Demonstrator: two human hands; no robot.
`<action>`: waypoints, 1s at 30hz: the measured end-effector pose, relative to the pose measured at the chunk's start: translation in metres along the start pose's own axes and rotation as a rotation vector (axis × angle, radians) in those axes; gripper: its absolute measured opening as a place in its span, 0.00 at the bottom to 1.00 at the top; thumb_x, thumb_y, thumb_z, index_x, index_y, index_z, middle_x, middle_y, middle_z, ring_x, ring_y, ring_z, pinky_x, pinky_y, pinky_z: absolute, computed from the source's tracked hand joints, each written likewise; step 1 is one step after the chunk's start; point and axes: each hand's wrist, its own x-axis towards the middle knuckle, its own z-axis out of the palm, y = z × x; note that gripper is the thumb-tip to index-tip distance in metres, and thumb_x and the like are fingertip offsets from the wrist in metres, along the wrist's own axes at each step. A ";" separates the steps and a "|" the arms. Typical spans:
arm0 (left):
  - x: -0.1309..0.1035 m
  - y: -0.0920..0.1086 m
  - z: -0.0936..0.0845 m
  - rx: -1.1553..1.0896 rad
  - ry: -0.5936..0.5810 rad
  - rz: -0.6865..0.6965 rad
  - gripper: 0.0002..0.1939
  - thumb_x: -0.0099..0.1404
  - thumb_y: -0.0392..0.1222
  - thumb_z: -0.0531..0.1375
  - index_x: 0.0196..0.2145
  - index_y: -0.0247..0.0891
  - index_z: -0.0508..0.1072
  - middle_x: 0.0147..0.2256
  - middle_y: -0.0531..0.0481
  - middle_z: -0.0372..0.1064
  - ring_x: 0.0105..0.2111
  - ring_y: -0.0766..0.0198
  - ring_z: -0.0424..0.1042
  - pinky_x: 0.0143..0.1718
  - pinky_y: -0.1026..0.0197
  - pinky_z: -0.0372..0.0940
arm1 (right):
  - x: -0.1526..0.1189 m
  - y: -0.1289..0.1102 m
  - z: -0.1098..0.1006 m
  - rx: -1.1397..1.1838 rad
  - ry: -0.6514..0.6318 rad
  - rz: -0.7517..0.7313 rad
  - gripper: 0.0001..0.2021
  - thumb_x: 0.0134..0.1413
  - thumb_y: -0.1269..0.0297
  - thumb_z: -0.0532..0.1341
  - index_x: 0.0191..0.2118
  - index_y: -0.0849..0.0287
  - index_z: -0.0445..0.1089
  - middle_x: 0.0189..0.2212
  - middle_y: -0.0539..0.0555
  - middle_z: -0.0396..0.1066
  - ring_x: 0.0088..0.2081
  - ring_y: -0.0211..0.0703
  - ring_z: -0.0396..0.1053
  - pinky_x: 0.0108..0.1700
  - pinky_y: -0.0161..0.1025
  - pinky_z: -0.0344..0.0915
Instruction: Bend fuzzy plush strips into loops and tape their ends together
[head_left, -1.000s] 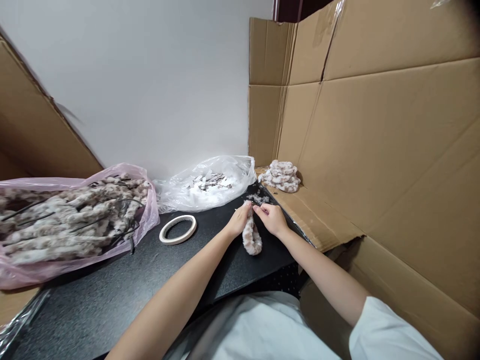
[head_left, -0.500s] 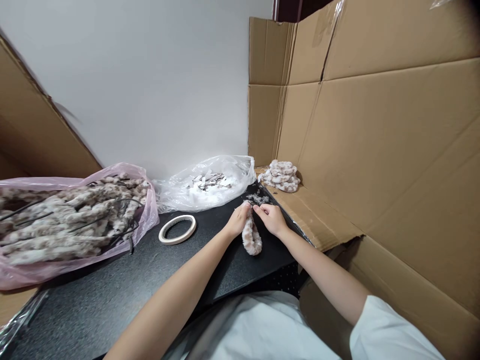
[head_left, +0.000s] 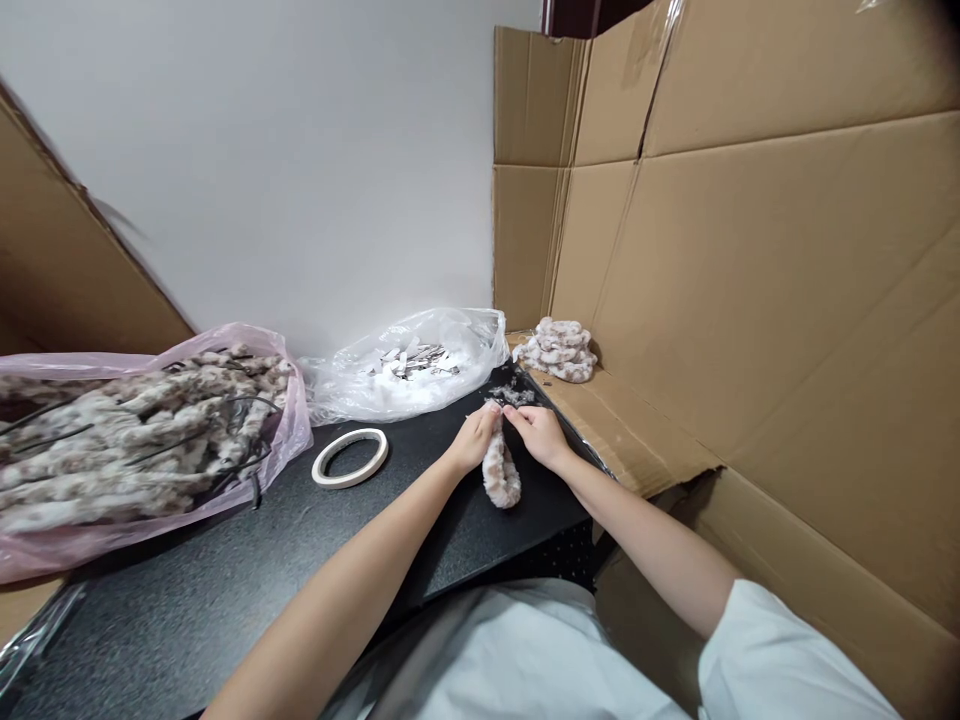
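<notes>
A fluffy beige-and-white loop (head_left: 501, 478) hangs down from my fingers over the dark tabletop (head_left: 292, 560). My left hand (head_left: 477, 438) pinches its upper end between thumb and fingers. Right beside it, my right hand (head_left: 537, 432) is closed, thumb and forefinger pressed together at the top of the loop; whatever is between those fingertips is too small to make out. Grey fluff (head_left: 513, 394) lies just beyond my fingertips.
A pink bag (head_left: 304, 415) of fluffy strips lies left. A clear bag (head_left: 352, 385) holds small white and dark pieces. A tape roll (head_left: 350, 480) lies left of my hands. Fluffy loops (head_left: 559, 352) are stacked behind right, beside a tall cardboard wall (head_left: 787, 280).
The tips of my right thumb and forefinger have moved slightly left, closer to my left hand. The whole view has shifted a little.
</notes>
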 end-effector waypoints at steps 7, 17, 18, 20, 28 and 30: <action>0.000 0.002 -0.002 0.018 -0.016 -0.017 0.20 0.65 0.56 0.42 0.24 0.39 0.56 0.24 0.53 0.56 0.28 0.64 0.56 0.34 0.60 0.58 | -0.003 -0.003 0.000 -0.019 0.028 0.030 0.27 0.55 0.43 0.50 0.15 0.58 0.52 0.13 0.46 0.51 0.19 0.34 0.50 0.24 0.36 0.44; 0.000 0.004 -0.002 0.015 -0.043 -0.021 0.21 0.65 0.55 0.43 0.24 0.38 0.57 0.24 0.53 0.57 0.28 0.65 0.57 0.34 0.61 0.59 | -0.002 -0.003 0.000 -0.024 0.018 0.024 0.26 0.56 0.45 0.50 0.15 0.58 0.53 0.13 0.46 0.52 0.19 0.34 0.52 0.24 0.35 0.45; 0.000 0.004 -0.002 0.016 -0.041 -0.021 0.20 0.65 0.55 0.43 0.24 0.38 0.57 0.24 0.54 0.57 0.28 0.65 0.57 0.34 0.60 0.59 | -0.002 -0.003 0.001 -0.026 0.022 0.025 0.26 0.56 0.45 0.51 0.15 0.58 0.53 0.13 0.46 0.52 0.19 0.34 0.52 0.24 0.35 0.45; 0.000 0.004 -0.002 0.018 -0.037 -0.022 0.20 0.65 0.54 0.42 0.24 0.38 0.58 0.24 0.54 0.57 0.28 0.65 0.57 0.34 0.60 0.59 | -0.002 -0.004 0.001 -0.032 0.032 0.026 0.26 0.56 0.46 0.51 0.15 0.58 0.52 0.13 0.46 0.52 0.19 0.34 0.52 0.24 0.36 0.44; 0.001 0.003 -0.002 0.019 -0.041 -0.017 0.20 0.65 0.54 0.42 0.24 0.37 0.59 0.24 0.53 0.58 0.28 0.64 0.57 0.34 0.60 0.58 | -0.003 -0.006 0.001 -0.053 0.046 0.040 0.26 0.56 0.46 0.50 0.14 0.58 0.53 0.12 0.47 0.54 0.19 0.34 0.52 0.24 0.36 0.44; 0.001 0.004 -0.002 0.017 -0.057 -0.013 0.20 0.65 0.55 0.43 0.25 0.38 0.59 0.24 0.53 0.58 0.28 0.64 0.58 0.33 0.60 0.58 | -0.003 -0.005 0.001 -0.051 0.041 0.042 0.26 0.56 0.45 0.50 0.15 0.58 0.53 0.13 0.47 0.54 0.19 0.34 0.52 0.24 0.36 0.44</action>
